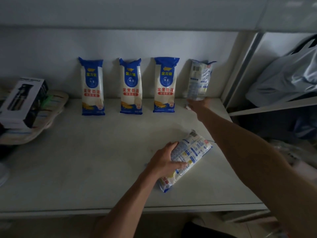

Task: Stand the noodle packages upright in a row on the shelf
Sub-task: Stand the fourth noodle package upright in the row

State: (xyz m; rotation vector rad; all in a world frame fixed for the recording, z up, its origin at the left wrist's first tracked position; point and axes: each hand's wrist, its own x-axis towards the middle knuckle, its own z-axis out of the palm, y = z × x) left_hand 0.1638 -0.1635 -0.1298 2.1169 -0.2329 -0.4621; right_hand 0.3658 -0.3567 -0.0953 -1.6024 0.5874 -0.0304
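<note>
Three blue-and-white noodle packages (130, 86) stand upright against the back wall of the white shelf (85, 169), labels facing me. To their right, a fourth package (199, 79) is held upright with its back side toward me; my right hand (199, 104) grips its bottom end. A fifth package (187, 157) lies flat near the shelf's front, and my left hand (164, 160) is closed over its left side.
A black-and-white bottle box (22, 102) rests on stacked cloth-like items (42, 117) at the left. A metal upright (240, 69) bounds the shelf on the right, with a grey bag (288, 78) on the neighbouring shelf. Another shelf board hangs overhead.
</note>
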